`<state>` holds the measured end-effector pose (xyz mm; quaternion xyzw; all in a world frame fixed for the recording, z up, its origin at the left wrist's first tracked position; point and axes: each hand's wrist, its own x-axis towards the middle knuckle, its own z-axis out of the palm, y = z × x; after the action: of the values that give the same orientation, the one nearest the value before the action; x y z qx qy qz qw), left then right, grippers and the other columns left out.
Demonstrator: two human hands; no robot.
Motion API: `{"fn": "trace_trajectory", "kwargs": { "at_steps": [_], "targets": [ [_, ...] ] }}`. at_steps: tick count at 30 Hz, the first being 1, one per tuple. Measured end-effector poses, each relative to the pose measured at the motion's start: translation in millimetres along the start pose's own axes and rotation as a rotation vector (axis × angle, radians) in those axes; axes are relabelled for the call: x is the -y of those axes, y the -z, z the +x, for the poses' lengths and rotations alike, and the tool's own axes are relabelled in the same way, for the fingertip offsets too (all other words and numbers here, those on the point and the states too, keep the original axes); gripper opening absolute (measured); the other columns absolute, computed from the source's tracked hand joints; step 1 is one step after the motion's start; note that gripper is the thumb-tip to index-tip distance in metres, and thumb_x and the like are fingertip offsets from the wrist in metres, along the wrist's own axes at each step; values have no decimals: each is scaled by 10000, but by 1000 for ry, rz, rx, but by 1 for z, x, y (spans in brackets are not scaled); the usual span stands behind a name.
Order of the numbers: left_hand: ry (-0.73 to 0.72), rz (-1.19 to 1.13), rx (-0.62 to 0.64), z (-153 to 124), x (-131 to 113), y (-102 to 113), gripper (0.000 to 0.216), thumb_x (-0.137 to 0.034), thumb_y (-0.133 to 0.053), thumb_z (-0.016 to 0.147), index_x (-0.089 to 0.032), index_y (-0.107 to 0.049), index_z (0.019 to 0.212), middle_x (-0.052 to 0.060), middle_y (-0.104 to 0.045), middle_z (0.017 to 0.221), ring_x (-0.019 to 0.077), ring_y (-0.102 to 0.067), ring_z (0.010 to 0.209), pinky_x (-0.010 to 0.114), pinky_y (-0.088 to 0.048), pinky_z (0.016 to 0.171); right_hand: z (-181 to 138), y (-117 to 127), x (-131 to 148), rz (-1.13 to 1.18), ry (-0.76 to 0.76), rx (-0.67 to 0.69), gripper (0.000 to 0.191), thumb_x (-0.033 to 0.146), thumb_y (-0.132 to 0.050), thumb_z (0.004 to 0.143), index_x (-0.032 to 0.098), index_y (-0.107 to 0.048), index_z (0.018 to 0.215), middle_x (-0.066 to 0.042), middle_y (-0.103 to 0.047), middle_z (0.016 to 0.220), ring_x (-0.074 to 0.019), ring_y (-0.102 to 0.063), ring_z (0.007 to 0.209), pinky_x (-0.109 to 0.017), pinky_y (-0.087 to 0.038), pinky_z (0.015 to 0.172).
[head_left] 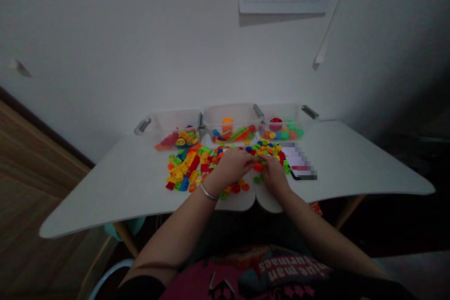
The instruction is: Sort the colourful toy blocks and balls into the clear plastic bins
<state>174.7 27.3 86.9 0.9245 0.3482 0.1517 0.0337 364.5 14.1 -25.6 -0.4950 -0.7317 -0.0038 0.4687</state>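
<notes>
My left hand (235,165), with a bangle (208,192) on its wrist, reaches over the middle of a spread of colourful plastic building blocks (183,168). Its fingers are bent and close together; what they hold, if anything, is hidden. My right hand (273,172) comes in from the other side, its curled fingertips almost meeting the left ones. A red piece (258,167) shows just beneath the right fingertips; whether it is gripped or lying on the pile is unclear. Red and orange round pieces (236,188) lie near the left wrist.
Three clear bins stand along the wall: the left bin (176,117) and middle bin (230,111) with mixed pieces, the right bin (281,111) with balls. A phone (298,161) lies right of the blocks. The white table (140,192) has a notch at its front edge.
</notes>
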Motion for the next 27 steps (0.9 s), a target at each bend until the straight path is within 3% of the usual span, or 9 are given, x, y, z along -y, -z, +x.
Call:
{"fn": "trace_trajectory", "kwargs": {
  "at_steps": [4, 9, 17, 27],
  "targets": [
    [-76, 93, 90, -4, -13, -26, 206, -251, -553, 934, -245, -727, 1044, 49, -736, 978, 221, -636, 988, 376, -467, 893, -1, 0, -2, -10, -13, -31, 404, 102, -386, 854, 198, -607, 1178, -116, -700, 1056, -271, -629, 1003, -497, -505, 924],
    [-109, 185, 65, -4, -20, -44, 161, -257, -588, 902, -215, -720, 985, 66, -725, 957, 263, -618, 990, 427, -464, 876, -1, -1, -4, -16, -64, -56, 364, 128, -368, 882, 191, -604, 1152, -125, -688, 1079, -266, -623, 1024, -477, -515, 911],
    [-91, 236, 87, -3, -31, -45, 214, -210, -518, 938, -189, -729, 966, 89, -725, 946, 257, -621, 975, 442, -458, 898, 0, 0, -3, -10, -91, -36, 371, 118, -364, 868, 187, -605, 1141, -131, -679, 1082, -270, -611, 1029, -484, -504, 927],
    [-63, 272, 87, 1, -28, -52, 203, -176, -515, 944, -178, -706, 1010, 60, -736, 929, 252, -638, 972, 433, -463, 920, 0, -2, -6, -7, -81, -45, 369, 122, -375, 856, 203, -606, 1133, -110, -684, 1062, -257, -617, 1019, -469, -504, 927]
  ]
}}
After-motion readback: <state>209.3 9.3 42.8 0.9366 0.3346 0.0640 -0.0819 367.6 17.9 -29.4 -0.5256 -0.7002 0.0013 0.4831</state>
